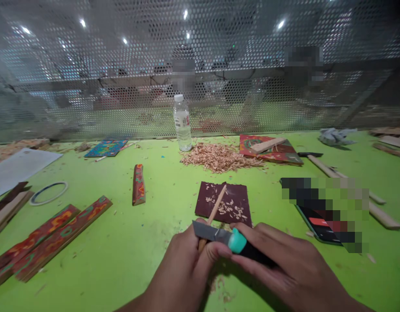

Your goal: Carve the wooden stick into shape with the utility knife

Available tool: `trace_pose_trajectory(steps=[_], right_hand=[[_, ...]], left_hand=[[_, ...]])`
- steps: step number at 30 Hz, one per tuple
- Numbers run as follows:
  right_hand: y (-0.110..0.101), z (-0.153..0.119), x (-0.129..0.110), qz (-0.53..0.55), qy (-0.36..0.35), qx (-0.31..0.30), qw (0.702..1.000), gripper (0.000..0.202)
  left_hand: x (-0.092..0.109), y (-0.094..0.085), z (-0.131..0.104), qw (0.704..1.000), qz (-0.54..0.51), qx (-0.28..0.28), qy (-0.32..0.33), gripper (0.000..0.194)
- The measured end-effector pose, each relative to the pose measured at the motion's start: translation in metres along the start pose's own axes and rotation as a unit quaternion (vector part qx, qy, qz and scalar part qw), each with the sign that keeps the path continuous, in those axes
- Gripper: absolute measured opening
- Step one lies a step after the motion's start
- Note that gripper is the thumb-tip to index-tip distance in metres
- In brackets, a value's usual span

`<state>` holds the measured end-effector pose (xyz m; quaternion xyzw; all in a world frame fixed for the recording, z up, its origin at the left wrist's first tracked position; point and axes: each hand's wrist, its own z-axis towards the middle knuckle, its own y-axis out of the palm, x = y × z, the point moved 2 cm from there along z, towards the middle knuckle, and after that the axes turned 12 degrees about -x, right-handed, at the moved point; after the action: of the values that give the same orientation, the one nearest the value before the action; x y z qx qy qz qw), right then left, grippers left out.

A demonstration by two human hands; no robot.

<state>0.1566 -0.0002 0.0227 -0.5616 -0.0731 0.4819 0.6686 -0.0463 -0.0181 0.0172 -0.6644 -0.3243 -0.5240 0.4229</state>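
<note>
While the left hand (183,260) closed around the lower end of a thin wooden stick (216,206), the right hand (284,264) gripped a knife (230,240) by its teal-and-black handle, the blade lying across the stick near the bench's (128,247) front edge. The stick's tip slanted up over a dark red sheet (235,197) dotted with shavings. Toward the back edge, a heap of wood shavings (219,158) lay beside a water bottle (182,123). Painted wooden strips (53,236) rested near the left edge, and a hammer (320,162) lay toward the right.
</note>
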Motion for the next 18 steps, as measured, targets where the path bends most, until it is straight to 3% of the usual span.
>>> trace_pose_trajectory(steps=[3,8,12,18], right_hand=[[-0.005,0.002,0.001,0.020,0.030,0.016,0.999,0.025],[-0.012,0.006,0.005,0.092,0.091,-0.002,0.992,0.015],[-0.011,0.009,0.005,0.140,0.118,-0.034,0.982,0.027],[0.000,0.010,0.010,0.130,0.104,-0.078,0.983,0.020]], left_hand=[[0.000,0.000,0.000,0.999,-0.030,0.002,-0.012,0.013],[0.003,-0.001,0.002,0.998,-0.042,0.004,-0.048,0.026],[0.005,-0.001,0.001,0.999,-0.032,0.008,-0.038,0.031],[0.006,0.002,0.004,0.980,-0.193,-0.041,0.008,0.025]])
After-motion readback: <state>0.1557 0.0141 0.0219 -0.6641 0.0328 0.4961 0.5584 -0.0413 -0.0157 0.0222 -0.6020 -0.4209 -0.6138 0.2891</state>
